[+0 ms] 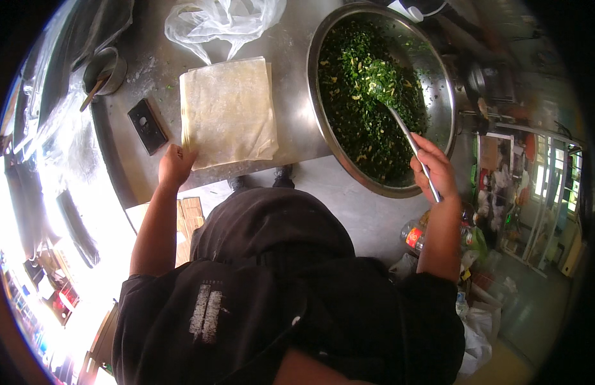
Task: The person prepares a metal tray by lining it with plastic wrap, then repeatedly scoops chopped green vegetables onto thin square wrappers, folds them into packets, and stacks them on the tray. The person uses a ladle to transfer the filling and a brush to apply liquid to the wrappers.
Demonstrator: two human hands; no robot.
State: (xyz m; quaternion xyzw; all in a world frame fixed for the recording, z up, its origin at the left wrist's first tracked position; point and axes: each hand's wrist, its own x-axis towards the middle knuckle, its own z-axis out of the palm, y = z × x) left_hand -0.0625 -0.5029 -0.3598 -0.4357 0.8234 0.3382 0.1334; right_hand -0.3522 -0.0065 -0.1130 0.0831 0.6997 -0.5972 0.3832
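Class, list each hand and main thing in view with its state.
Right hand: closed around metal utensil
Metal utensil: one end in greens
Left hand: touching sheet stack
Sheet stack: flat, edges uneven
Bowl: uncovered, holding greens
Plastic bag: crumpled
Small pot: uncovered
Dark slab: lying flat

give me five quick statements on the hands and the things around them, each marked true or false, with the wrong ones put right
1. The right hand grips the handle of a metal utensil. True.
2. The left hand is inside the large metal bowl. False: it is at the near left corner of the pale sheets.
3. The large metal bowl holds chopped greens. True.
4. The dark rectangular object lies to the right of the pale sheets. False: it lies to their left.
5. A clear plastic bag lies beyond the far edge of the pale sheets. True.
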